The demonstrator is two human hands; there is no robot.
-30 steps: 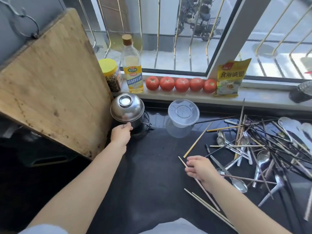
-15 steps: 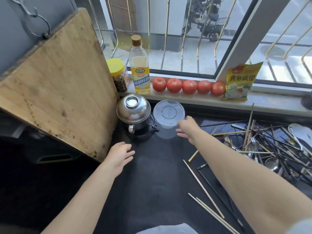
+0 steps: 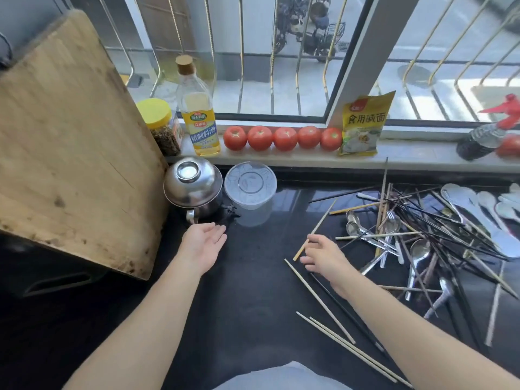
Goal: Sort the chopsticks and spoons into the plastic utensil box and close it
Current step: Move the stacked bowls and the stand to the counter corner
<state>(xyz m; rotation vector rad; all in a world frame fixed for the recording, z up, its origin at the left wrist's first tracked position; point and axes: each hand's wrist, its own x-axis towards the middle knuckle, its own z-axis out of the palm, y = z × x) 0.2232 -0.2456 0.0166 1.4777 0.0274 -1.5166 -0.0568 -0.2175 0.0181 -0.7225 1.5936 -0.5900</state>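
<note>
Dark countertop (image 3: 247, 291) fills the view, big wooden cutting board (image 3: 70, 153) leaning at the left. Tangled heap of chopsticks and spoons (image 3: 422, 237) covers the right side, a few loose chopsticks (image 3: 318, 299) lying nearer the person. Steel pot (image 3: 194, 187) sits at the back by the sill, touching or just beside the clear plastic utensil box (image 3: 250, 190), lid still on it. 5 tomatoes (image 3: 284, 137) line the sill. Left hand (image 3: 204, 244) rests flat and relaxed, holding nothing. Right hand (image 3: 323, 256) has its fingers curled down at 1 pale chopstick (image 3: 315, 229) (whether it is actually gripped, cannot tell). Risk: box still lidded and well apart from the heap, so carried pieces could slip; pulling 1 stick from the tangle may drag others off the counter.
</note>
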